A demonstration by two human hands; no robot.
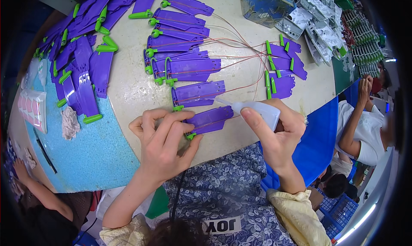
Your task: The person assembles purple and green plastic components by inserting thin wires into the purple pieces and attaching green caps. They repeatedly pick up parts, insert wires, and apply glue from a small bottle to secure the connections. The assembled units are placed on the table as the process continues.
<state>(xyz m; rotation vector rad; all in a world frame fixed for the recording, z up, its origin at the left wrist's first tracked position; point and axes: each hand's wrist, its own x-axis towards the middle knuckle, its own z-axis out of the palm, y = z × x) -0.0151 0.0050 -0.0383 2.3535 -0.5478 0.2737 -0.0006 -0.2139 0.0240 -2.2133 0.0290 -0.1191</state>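
Note:
My left hand (165, 141) pinches the near-left end of a purple plastic panel (213, 118), by its green end piece (190, 135). In my right hand (279, 134) is a translucent white squeeze bottle (265, 111), held tilted. Its thin nozzle (223, 102) points left, just over the far edge of that panel; whether it touches cannot be made out. Directly beyond lies another purple panel (201, 91) with a green end. Several more such panels (193, 69) stretch away in a column, with thin red wires (240, 61) running from them to the right.
Purple panels with green parts are heaped (81, 53) at the far left, partly over a blue mat (86, 151). A crumpled cloth (70, 123) and a clear bag (33, 108) lie there. Smaller purple pieces (283, 68) sit right, near a blue bin (262, 8) and grey housings (315, 21). Other people are nearby.

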